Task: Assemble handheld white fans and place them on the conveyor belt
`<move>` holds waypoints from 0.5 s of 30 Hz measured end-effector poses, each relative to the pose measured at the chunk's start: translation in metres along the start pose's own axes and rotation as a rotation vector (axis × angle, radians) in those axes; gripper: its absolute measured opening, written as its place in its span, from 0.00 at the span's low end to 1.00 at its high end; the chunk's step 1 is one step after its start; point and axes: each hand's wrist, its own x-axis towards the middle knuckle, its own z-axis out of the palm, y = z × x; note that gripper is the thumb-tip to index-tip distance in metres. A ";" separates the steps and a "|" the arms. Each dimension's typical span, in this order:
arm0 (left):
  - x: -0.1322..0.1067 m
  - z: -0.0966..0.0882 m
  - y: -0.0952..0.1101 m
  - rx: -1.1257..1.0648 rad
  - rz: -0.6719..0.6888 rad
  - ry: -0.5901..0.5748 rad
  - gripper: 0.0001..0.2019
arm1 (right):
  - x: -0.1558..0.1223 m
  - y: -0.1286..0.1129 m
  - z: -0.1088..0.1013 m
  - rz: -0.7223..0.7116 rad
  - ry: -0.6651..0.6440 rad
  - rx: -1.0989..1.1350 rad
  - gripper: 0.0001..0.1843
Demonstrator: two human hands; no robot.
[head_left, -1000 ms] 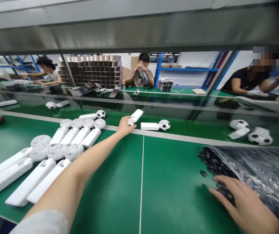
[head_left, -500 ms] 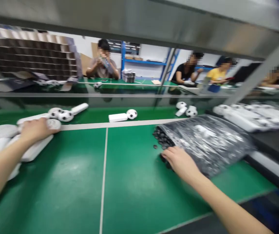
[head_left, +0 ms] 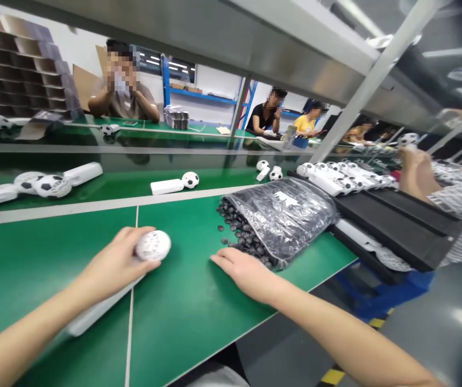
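My left hand [head_left: 113,266] grips a white perforated plastic ball [head_left: 153,245] above the green bench mat [head_left: 53,263]. A long white plastic casing [head_left: 93,312] shows beneath that wrist, and I cannot tell whether it is held. My right hand [head_left: 247,274] lies flat on the mat, fingers together and empty, at the edge of a spill of dark pellets [head_left: 247,239]. These pellets trail from the mouth of a clear plastic bag [head_left: 283,215], which is packed with more of them.
Soccer-patterned balls [head_left: 190,180] and white casings [head_left: 166,186] sit on a far belt. A black tray [head_left: 392,220] lies to the right, beside a co-worker's striped sleeve [head_left: 460,215]. A metal shelf [head_left: 234,43] runs overhead.
The view has swung right, so the bag appears further left. My left hand has come from the white parts to mid-mat with a ball. My right hand has slid along the pellets.
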 end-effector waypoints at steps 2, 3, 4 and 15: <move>0.000 0.012 0.018 0.008 0.081 -0.055 0.29 | 0.001 0.006 -0.002 -0.022 -0.010 -0.039 0.15; 0.000 0.017 0.023 0.049 0.122 -0.078 0.30 | 0.003 0.009 -0.002 -0.036 -0.005 -0.069 0.14; 0.000 0.021 0.027 0.101 0.161 -0.098 0.30 | 0.006 0.012 -0.003 -0.052 0.013 -0.092 0.13; -0.002 0.029 0.036 0.109 0.191 -0.180 0.32 | 0.022 -0.038 -0.014 -0.209 0.151 0.407 0.10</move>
